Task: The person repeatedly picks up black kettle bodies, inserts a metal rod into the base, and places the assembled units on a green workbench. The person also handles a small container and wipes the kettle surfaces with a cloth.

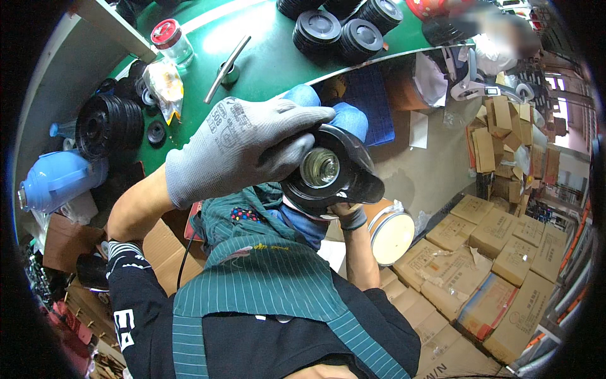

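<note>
In front of my chest is a black jug (361,184) with a broad spout pointing to the right. A round glass mouth (320,168) shows in its open top. My left hand (246,142), in a grey knit glove, closes its fingers over the jug's far left rim. From below, my gloved right hand (351,216) grips the jug's lower side, with most of its fingers hidden by the jug. On the green table beyond my left hand, a metal rod (228,68) leans across a small dark round piece (230,73).
Stacks of black round lids (317,28) stand at the table's far side. A red-lidded glass jar (173,43), black rings (108,123) and a blue jug body (63,181) are at left. Cardboard boxes (514,252) fill the right, near a cream-topped drum (392,238).
</note>
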Available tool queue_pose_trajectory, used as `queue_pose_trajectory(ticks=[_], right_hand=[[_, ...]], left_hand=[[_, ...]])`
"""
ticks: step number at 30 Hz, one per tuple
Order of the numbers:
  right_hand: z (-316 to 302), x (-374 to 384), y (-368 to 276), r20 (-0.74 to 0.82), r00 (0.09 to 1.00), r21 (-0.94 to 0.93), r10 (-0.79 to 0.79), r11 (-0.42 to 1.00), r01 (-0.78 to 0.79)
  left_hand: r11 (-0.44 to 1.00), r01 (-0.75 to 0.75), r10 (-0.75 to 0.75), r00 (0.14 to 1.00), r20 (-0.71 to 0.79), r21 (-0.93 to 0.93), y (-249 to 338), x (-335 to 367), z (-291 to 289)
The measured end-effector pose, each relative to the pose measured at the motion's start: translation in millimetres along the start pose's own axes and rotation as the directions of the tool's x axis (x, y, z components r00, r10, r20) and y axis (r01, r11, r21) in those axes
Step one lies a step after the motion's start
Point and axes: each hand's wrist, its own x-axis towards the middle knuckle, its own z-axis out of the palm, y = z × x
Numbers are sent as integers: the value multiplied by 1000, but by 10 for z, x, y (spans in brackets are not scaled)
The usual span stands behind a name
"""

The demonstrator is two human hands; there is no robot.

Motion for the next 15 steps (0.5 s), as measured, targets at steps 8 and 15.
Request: queue_pose_trajectory(ticks=[8,15], right_hand=[[-291,-156,155,228,968,47,108,991,-122],[-311,567,-634,56,974,61,220,973,-223]], left_hand=[[987,156,-161,960,230,40,-75,-11,-81],[884,404,-444,883,151,234,-769,-103,61]])
